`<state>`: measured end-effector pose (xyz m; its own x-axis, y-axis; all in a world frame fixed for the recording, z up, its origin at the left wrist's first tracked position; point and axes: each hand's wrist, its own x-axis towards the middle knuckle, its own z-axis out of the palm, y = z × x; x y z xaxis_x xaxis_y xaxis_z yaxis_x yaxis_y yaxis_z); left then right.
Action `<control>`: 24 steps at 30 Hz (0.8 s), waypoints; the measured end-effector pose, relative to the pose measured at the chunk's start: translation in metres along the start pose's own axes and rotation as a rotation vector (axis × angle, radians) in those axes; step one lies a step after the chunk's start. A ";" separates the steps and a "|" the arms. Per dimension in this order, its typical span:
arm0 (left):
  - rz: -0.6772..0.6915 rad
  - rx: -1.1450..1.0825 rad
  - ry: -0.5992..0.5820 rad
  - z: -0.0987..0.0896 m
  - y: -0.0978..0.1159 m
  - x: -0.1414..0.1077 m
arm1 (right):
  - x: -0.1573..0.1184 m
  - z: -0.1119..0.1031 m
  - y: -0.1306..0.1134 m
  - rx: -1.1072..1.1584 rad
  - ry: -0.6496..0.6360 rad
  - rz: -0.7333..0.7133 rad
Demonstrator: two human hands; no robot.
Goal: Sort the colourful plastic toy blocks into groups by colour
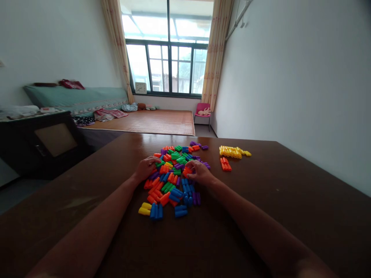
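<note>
A pile of red, green, blue, purple and yellow plastic pieces (175, 156) lies on the brown table (261, 181). At the pile's left edge, my left hand (145, 168) rests with its fingers apart over the pieces, holding nothing visible. My right hand (199, 172) is at the right side of the pile, its fingers closed on a red piece (187, 171). Right of the pile, yellow pieces (231, 151) sit together in a block, with a few red pieces (225, 164) just in front of them.
Yellow and blue pieces (156, 211) lie at the near edge of the pile. Beyond the table are a bed (162, 119), a pink chair (203, 109) and a window. A dark cabinet (43, 135) stands at the left.
</note>
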<state>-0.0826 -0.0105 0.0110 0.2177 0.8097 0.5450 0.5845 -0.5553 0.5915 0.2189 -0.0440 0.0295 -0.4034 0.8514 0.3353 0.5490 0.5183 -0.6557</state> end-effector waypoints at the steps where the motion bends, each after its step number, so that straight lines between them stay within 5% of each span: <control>1: 0.003 -0.002 -0.001 0.000 0.000 0.000 | 0.002 -0.006 0.002 0.070 -0.005 0.028; 7: 0.002 -0.008 -0.003 -0.002 0.001 -0.001 | -0.003 -0.095 0.051 0.322 0.217 0.354; 11: -0.007 -0.014 -0.006 -0.002 0.002 0.000 | -0.029 -0.148 0.091 0.322 0.222 0.634; 16: -0.006 -0.023 -0.004 -0.003 0.006 0.000 | -0.046 -0.157 0.112 0.241 0.190 0.768; 24: 0.000 -0.038 0.005 0.001 -0.003 0.001 | -0.045 -0.152 0.108 0.249 0.107 0.763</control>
<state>-0.0834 -0.0078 0.0091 0.2138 0.8087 0.5480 0.5544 -0.5624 0.6135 0.4074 -0.0138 0.0463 0.0958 0.9728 -0.2110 0.4602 -0.2312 -0.8572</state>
